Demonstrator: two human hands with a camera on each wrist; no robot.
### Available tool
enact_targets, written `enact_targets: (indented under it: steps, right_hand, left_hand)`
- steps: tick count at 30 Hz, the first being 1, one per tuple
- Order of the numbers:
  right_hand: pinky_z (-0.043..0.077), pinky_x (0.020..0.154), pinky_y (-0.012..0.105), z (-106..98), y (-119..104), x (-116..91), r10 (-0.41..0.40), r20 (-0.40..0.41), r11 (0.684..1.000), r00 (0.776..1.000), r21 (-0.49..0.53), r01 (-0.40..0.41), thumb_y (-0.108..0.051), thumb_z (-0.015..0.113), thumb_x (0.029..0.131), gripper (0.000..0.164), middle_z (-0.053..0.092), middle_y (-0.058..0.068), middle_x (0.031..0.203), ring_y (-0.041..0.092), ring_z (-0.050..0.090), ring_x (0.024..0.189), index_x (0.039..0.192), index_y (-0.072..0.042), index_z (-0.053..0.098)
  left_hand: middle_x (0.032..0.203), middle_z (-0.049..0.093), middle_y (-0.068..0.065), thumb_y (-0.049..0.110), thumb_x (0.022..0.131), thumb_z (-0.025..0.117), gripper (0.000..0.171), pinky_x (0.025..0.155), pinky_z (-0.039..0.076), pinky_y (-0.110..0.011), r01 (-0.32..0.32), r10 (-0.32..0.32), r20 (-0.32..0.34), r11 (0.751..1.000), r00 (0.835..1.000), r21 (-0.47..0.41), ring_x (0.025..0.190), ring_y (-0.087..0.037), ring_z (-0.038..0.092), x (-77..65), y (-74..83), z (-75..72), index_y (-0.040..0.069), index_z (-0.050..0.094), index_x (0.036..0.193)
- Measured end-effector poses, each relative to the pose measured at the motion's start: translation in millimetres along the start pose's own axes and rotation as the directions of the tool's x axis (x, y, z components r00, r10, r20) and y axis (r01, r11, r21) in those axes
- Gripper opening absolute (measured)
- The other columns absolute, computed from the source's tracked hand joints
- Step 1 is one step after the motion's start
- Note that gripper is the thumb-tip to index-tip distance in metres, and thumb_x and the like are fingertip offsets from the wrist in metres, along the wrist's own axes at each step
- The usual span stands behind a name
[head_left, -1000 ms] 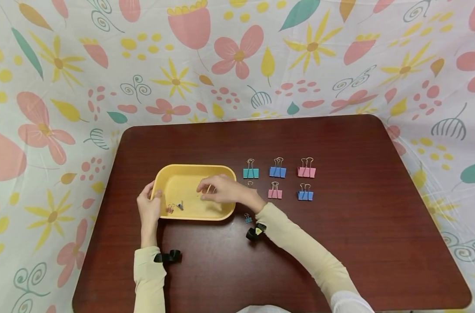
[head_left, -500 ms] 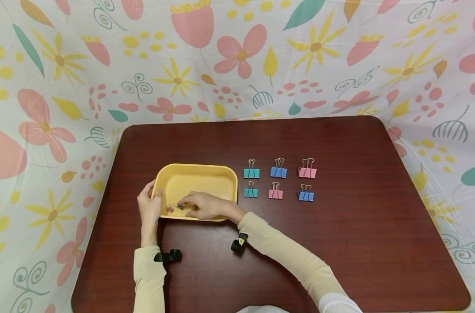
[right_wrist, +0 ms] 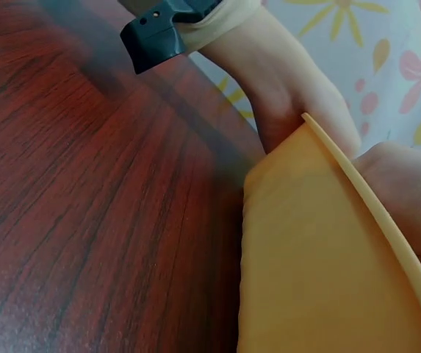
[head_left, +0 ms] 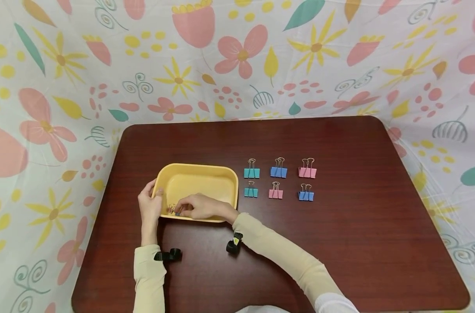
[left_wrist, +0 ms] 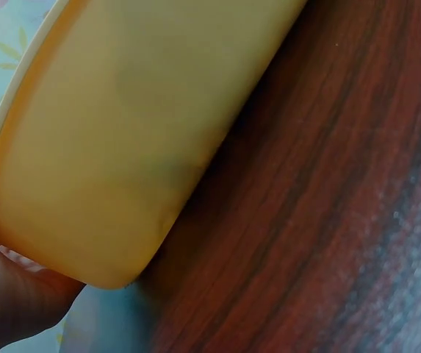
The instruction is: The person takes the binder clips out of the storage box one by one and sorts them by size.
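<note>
My left hand (head_left: 149, 205) grips the left wall of a yellow plastic tray (head_left: 198, 166), thumb on the inside. In the left wrist view that hand (left_wrist: 19, 301) shows only in part, beside the tray's outer wall (left_wrist: 129, 147). My right hand (head_left: 202, 206) reaches over the near wall into the tray, fingers curled down. Its fingertips pinch a small blue binder clip (head_left: 177, 213) near the front left corner. Just left of it lies a small pink binder clip (head_left: 170, 209). In the right wrist view the tray wall (right_wrist: 328, 257) hides my right fingertips.
Right of the tray, larger binder clips stand in two rows: teal (head_left: 251, 173), blue (head_left: 278, 172) and pink (head_left: 307, 172) behind, teal (head_left: 251, 192), pink (head_left: 275, 194) and blue (head_left: 306, 196) in front. A flowered cloth (head_left: 222, 56) hangs behind the brown table (head_left: 362, 234).
My right hand has moved left and toward me inside the tray, onto the small blue binder clip. A small teal clip seen earlier on the table is now hidden by the sleeve. My left hand stays put.
</note>
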State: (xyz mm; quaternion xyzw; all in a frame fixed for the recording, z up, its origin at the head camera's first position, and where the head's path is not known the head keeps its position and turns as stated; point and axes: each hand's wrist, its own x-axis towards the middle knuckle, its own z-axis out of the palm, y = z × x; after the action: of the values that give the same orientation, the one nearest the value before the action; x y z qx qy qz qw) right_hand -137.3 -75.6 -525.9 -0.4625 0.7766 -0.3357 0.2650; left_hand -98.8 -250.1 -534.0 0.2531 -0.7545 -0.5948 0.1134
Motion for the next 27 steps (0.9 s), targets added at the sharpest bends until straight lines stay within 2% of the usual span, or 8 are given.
enact_targets:
  steps: [3,6,11,14,17,20,23,27]
  right_hand:
    - [0.045,0.071,0.011,0,1,-2,0.008,-0.021,1.0,1.0,0.025,-0.007,-0.013,0.058,0.087,0.008,0.064,-0.009,0.084,-0.001,0.057,0.076,0.091,-0.016,0.064]
    - [0.045,0.067,0.011,-1,0,-2,0.009,-0.052,1.0,0.999,0.025,-0.007,-0.013,0.06,0.085,0.004,0.062,-0.009,0.078,-0.001,0.056,0.072,0.084,-0.016,0.063]
    - [0.045,0.063,0.01,-3,-2,-6,0.006,-0.119,1.0,0.993,0.021,-0.004,-0.018,0.063,0.084,0.005,0.061,-0.01,0.073,-0.002,0.055,0.067,0.079,-0.017,0.063]
    - [0.045,0.065,0.011,-8,-4,-13,0.006,-0.175,0.999,0.985,0.045,0.002,-0.023,0.063,0.085,0.008,0.062,-0.01,0.075,-0.002,0.057,0.07,0.078,-0.02,0.063]
    - [0.047,0.067,0.012,-18,-7,-24,0.009,-0.272,0.997,0.962,0.076,0.012,-0.023,0.063,0.085,0.007,0.059,-0.007,0.084,0.001,0.058,0.074,0.078,-0.02,0.064]
    - [0.047,0.065,0.015,-30,-8,-36,0.012,-0.392,0.996,0.92,0.089,0.025,-0.02,0.065,0.083,0.005,0.055,-0.005,0.086,0.004,0.055,0.073,0.078,-0.02,0.065]
    - [0.045,0.061,0.017,-40,-7,-48,-0.008,-0.473,0.994,0.881,0.096,0.061,-0.018,0.067,0.081,0.005,0.057,-0.006,0.079,0.006,0.051,0.067,0.077,-0.018,0.066]
    - [0.043,0.057,0.02,-50,-4,-62,-0.018,-0.498,0.983,0.867,0.148,0.106,-0.016,0.068,0.081,0.004,0.06,-0.006,0.072,0.009,0.051,0.063,0.078,-0.014,0.067]
  left_hand:
    - [0.11,0.065,-0.014,0.003,0.089,0.053,0.034,0.065,0.049,-0.022,-0.002,0.002,-0.007,1.0,1.0,-0.003,0.09,-0.027,0.06,-0.4,0.3,-0.3,0.013,0.06,0.12]
    - [0.109,0.065,-0.015,0.003,0.089,0.053,0.034,0.065,0.05,-0.024,-0.004,0.004,-0.012,1.0,1.0,0.0,0.088,-0.028,0.06,-0.3,0.3,-0.7,0.013,0.06,0.12]
    - [0.11,0.065,-0.014,0.004,0.089,0.052,0.035,0.065,0.051,-0.025,-0.001,0.001,-0.011,1.0,1.0,0.007,0.087,-0.027,0.061,-0.6,0.1,-0.5,0.014,0.06,0.121]
    - [0.108,0.066,-0.015,0.002,0.089,0.052,0.035,0.065,0.052,-0.026,-0.018,0.018,-0.019,1.0,1.0,0.009,0.087,-0.029,0.061,-0.2,-0.6,-0.4,0.013,0.06,0.121]
    - [0.107,0.066,-0.016,0.001,0.088,0.053,0.035,0.065,0.052,-0.025,-0.03,0.03,-0.029,0.999,0.999,0.015,0.087,-0.029,0.061,0.3,-1.2,-0.9,0.012,0.06,0.121]
    - [0.108,0.066,-0.015,0.002,0.088,0.052,0.035,0.064,0.051,-0.022,-0.021,0.022,-0.03,1.0,0.999,0.023,0.087,-0.027,0.061,0.5,-1.4,-1.8,0.012,0.059,0.121]
    - [0.109,0.065,-0.014,0.003,0.089,0.052,0.036,0.063,0.05,-0.02,-0.008,0.009,-0.034,0.999,0.999,0.041,0.085,-0.023,0.061,-0.2,-0.6,-2.4,0.013,0.059,0.122]
    - [0.112,0.065,-0.011,0.004,0.089,0.051,0.036,0.063,0.05,-0.019,0.0,0.001,-0.031,0.999,1.0,0.049,0.085,-0.021,0.061,-0.2,-0.2,-3.0,0.015,0.059,0.123]
